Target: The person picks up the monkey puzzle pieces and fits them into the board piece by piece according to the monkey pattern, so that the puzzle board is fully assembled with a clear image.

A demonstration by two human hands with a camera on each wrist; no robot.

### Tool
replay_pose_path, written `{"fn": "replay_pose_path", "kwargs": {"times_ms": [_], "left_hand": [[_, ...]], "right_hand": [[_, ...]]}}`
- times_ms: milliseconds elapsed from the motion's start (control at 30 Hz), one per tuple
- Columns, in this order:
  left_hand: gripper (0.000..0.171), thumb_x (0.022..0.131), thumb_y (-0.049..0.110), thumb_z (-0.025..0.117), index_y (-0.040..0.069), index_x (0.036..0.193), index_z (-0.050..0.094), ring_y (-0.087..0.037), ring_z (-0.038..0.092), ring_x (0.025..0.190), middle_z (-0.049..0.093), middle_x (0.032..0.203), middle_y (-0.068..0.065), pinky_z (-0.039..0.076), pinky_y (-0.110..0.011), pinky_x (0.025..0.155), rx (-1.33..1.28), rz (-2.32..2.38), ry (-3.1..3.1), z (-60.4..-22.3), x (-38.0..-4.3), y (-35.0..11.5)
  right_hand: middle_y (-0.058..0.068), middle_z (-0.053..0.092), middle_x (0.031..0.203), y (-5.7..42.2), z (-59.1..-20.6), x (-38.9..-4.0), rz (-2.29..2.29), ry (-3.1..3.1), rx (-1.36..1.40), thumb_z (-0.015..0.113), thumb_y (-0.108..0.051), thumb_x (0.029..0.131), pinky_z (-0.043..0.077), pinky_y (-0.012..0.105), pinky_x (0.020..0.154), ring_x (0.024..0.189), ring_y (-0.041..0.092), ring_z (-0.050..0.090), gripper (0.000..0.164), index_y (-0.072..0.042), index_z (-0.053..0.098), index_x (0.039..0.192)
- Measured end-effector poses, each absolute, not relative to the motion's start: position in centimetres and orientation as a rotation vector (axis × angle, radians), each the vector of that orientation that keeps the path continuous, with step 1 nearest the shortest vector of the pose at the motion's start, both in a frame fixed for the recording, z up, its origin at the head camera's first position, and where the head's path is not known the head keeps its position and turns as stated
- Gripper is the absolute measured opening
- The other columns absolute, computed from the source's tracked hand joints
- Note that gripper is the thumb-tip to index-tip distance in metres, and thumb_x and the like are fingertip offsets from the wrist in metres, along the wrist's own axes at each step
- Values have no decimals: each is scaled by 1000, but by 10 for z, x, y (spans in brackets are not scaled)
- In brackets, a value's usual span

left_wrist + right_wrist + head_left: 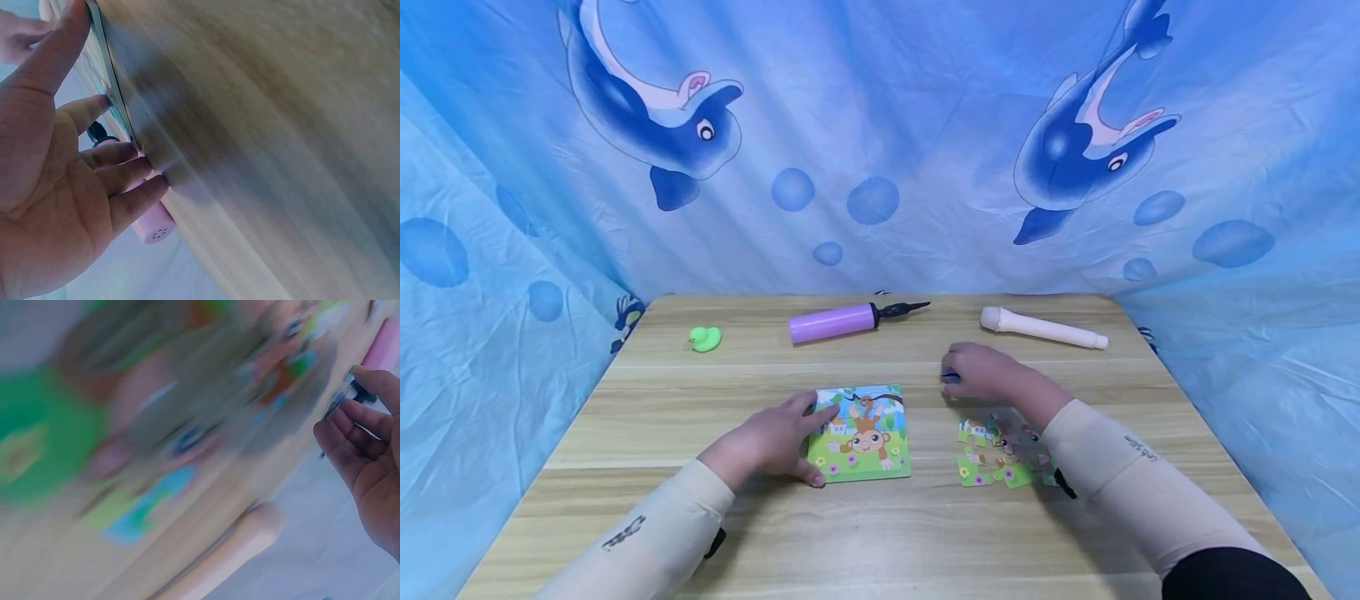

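Note:
A square puzzle board (867,458) with a cartoon monkey picture lies in the middle of the table. My left hand (778,440) rests at its left side, fingers spread, the thumb at the lower left corner and a finger reaching over the picture. In the left wrist view, the fingertips (161,182) of that hand are close along the board's edge. My right hand (981,372) pinches a small puzzle piece (336,403) between thumb and fingers, to the right of the board. Beneath the right forearm lie loose puzzle pieces (976,472) showing parts of a monkey picture, some hidden by the arm.
Along the back of the wooden table (880,542) lie a green toy duck (705,338), a purple hand pump (833,323) with a black nozzle, and a pale microphone-shaped stick (1045,327). A blue dolphin-print curtain (880,125) hangs behind and at both sides.

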State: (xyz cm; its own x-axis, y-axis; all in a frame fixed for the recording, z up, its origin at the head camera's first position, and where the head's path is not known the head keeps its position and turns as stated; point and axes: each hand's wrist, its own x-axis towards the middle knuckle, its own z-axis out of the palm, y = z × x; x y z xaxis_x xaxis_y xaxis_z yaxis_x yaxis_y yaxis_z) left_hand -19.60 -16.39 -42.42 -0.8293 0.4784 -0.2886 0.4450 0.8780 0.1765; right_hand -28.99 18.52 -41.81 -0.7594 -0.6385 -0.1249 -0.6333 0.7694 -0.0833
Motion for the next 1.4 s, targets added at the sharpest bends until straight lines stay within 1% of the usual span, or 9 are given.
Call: {"fn": "replay_pose_path", "kwargs": {"times_ms": [233,300,467,600,800,967,1300,1400], "left_hand": [[106,66,66,78,28,154,33,-41,42,134,26,157,-19,46,-57,101,694,140,2726,-424,-197,-164],[106,66,67,78,28,154,33,-41,43,134,26,157,-20,46,-57,101,696,141,2724,-425,-197,-164],[106,66,68,77,28,154,33,-40,43,134,27,157,-19,46,-55,101,698,126,2729,-426,-198,-164],[106,66,68,77,28,154,33,-40,42,134,27,157,-19,46,-54,102,706,126,2728,-426,-198,-163],[106,67,67,77,29,155,31,-40,40,137,24,158,-19,44,-55,104,680,138,2710,-425,-198,-163],[107,66,68,77,30,155,32,-39,39,137,23,159,-18,43,-54,105,665,137,2705,-425,-198,-164],[106,66,68,78,29,154,33,-40,40,136,24,158,-19,45,-55,103,682,153,2711,-425,-198,-165],[109,66,68,77,28,156,29,-40,42,135,25,158,-19,45,-54,103,684,149,2714,-425,-198,-165]], "right_hand": [[0,59,95,124,-408,-277,-5,2790,-1132,67,-37,92,53,32,78,83,12,55,30,-11,69,105],[0,59,95,110,-409,-275,44,2775,-1168,67,-37,92,53,31,79,83,12,55,30,-11,69,104],[1,59,95,86,-413,-269,129,2748,-1186,67,-38,92,52,32,81,84,14,53,33,-9,69,108],[1,59,97,77,-419,-268,169,2744,-1176,67,-38,93,52,31,80,85,14,52,33,-9,69,110],[-2,55,91,73,-427,-269,198,2754,-1196,65,-38,94,49,27,73,80,13,49,31,-12,71,108],[-4,51,87,71,-429,-268,197,2755,-1240,64,-39,95,46,26,69,78,13,46,29,-13,73,107],[-2,53,90,66,-431,-264,236,2786,-1227,65,-38,95,47,26,70,80,13,46,28,-14,73,108],[-2,54,92,68,-432,-264,197,2786,-1217,63,-39,95,47,27,72,80,13,47,30,-14,72,109]]}}
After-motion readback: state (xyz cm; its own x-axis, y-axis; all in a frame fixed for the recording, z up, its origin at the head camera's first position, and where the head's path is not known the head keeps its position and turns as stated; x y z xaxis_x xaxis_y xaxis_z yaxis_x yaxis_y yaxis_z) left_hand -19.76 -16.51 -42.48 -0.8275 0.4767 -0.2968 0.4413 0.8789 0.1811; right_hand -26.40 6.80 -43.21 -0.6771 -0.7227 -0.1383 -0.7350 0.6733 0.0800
